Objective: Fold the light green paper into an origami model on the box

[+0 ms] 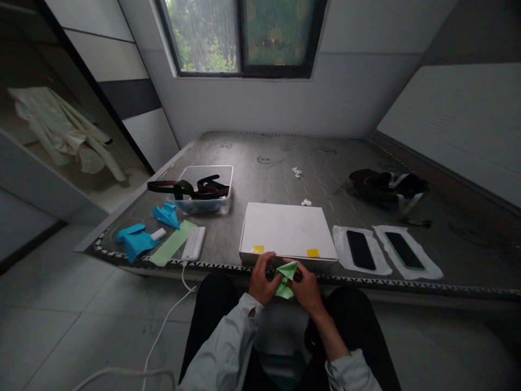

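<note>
Holding a folded piece of green paper [286, 278] between both hands, a seated person works just in front of the near edge of a bare mattress [285, 163]. The left hand [264, 281] pinches the paper's left side, its fingers closed on it; the right hand [306, 290] grips the right side, fingers likewise closed on the paper. The paper sits above the person's lap, just below a flat white box [287, 231] that lies on the mattress and bears two small yellow stickers at its near edge.

Right of the box, two dark phones [360, 250] lie side by side, each on a white sheet. Further right and back lies a heap of black cloth [385, 187]. Left of the box lie a white power strip [194, 243] with a cord trailing to the floor, a strip of pale green paper [172, 243], and two folded blue paper shapes [134, 240]. Behind them, a clear plastic tub [205, 190] holds dark belts.
</note>
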A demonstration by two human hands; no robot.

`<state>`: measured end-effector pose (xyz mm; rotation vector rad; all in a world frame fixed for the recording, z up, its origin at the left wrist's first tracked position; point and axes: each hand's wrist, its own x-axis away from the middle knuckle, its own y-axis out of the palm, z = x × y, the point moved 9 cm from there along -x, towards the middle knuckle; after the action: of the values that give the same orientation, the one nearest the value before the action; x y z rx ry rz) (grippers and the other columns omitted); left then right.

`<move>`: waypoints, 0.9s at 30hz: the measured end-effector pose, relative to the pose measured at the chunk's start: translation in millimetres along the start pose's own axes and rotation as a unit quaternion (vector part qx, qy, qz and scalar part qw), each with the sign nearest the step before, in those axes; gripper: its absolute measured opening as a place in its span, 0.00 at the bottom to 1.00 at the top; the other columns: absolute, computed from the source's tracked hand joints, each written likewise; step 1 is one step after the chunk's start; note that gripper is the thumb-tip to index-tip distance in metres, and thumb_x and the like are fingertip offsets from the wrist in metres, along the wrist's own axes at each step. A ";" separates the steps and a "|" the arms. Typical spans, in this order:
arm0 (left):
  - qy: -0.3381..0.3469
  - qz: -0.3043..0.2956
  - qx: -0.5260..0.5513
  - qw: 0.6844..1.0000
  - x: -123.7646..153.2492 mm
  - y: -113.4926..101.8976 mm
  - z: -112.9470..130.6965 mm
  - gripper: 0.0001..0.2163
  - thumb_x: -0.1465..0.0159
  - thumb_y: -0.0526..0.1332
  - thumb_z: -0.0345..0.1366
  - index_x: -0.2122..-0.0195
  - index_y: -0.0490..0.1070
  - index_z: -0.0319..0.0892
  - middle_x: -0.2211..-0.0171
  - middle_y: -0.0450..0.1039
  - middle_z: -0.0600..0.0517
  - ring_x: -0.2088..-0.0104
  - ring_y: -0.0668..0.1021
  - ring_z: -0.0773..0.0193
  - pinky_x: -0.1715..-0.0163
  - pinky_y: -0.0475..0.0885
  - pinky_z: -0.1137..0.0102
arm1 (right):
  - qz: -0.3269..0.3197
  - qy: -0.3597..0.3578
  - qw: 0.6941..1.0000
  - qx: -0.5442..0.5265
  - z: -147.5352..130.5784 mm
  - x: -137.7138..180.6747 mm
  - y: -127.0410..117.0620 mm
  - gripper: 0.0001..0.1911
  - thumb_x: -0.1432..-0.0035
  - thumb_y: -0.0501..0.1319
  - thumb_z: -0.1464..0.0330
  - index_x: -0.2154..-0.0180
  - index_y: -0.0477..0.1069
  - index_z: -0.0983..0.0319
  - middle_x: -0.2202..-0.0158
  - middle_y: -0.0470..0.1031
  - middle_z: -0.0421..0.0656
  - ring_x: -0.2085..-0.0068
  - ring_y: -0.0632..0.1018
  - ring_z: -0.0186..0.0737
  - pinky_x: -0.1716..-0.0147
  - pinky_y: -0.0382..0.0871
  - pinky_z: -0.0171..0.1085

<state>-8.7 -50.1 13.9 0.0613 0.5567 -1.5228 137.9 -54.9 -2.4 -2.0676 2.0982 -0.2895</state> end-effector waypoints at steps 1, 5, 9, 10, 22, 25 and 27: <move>-0.011 -0.013 0.002 1.000 -0.6 2.3 -2.2 0.16 0.42 0.63 0.33 0.52 0.70 0.41 0.56 0.75 0.46 0.60 0.79 0.61 0.62 0.76 0.68 | -0.003 -0.005 1.000 0.009 -2.0 0.6 0.2 0.20 0.51 0.61 0.71 0.53 0.74 0.58 0.58 0.82 0.44 0.57 0.82 0.47 0.56 0.76 0.42; -0.054 -0.020 -0.017 0.998 -1.5 1.6 -11.5 0.07 0.38 0.57 0.34 0.68 0.75 0.41 0.70 0.77 0.51 0.69 0.78 0.64 0.67 0.72 0.71 | -0.002 -0.009 1.000 0.015 -1.0 1.5 0.3 0.19 0.49 0.60 0.70 0.54 0.73 0.58 0.61 0.82 0.43 0.60 0.82 0.45 0.58 0.76 0.40; -0.140 0.011 0.012 0.990 1.6 -5.2 -28.6 0.09 0.38 0.54 0.36 0.68 0.73 0.41 0.74 0.75 0.53 0.73 0.76 0.64 0.70 0.68 0.73 | -0.001 0.000 1.000 -0.003 6.0 -0.4 1.0 0.19 0.46 0.61 0.65 0.51 0.68 0.59 0.65 0.81 0.42 0.64 0.82 0.41 0.62 0.77 0.38; -0.151 0.011 0.024 0.988 2.2 -4.7 -31.5 0.09 0.38 0.55 0.36 0.69 0.72 0.41 0.75 0.74 0.54 0.74 0.75 0.65 0.72 0.67 0.73 | 0.001 -0.004 1.000 -0.001 5.9 -0.9 0.8 0.20 0.46 0.61 0.65 0.50 0.67 0.59 0.65 0.81 0.42 0.65 0.81 0.40 0.63 0.76 0.37; -0.199 0.051 0.104 0.973 5.2 -2.7 -51.1 0.07 0.40 0.59 0.37 0.62 0.65 0.44 0.71 0.77 0.53 0.71 0.78 0.63 0.70 0.69 0.72 | -0.045 -0.039 0.998 -0.024 -3.8 6.1 10.8 0.23 0.41 0.61 0.61 0.47 0.56 0.56 0.56 0.78 0.44 0.58 0.79 0.42 0.53 0.72 0.42; -0.213 0.054 0.127 0.967 7.0 -0.9 -56.5 0.09 0.42 0.61 0.36 0.60 0.65 0.44 0.71 0.79 0.53 0.72 0.79 0.63 0.71 0.70 0.73 | -0.042 -0.040 0.998 -0.032 -1.7 5.9 12.0 0.24 0.43 0.62 0.61 0.49 0.56 0.56 0.55 0.77 0.45 0.58 0.80 0.42 0.54 0.73 0.43; -0.229 0.054 0.153 0.960 8.7 1.8 -61.8 0.11 0.42 0.61 0.36 0.59 0.64 0.44 0.75 0.77 0.55 0.74 0.78 0.64 0.74 0.69 0.74 | -0.036 -0.045 0.998 -0.038 -0.7 5.3 11.2 0.20 0.42 0.61 0.62 0.50 0.57 0.56 0.53 0.76 0.46 0.57 0.80 0.42 0.55 0.74 0.42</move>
<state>-26.3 -34.8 -44.0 -0.0235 -0.0527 -1.4429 126.9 -60.0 -4.6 -2.1582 2.0162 -0.1261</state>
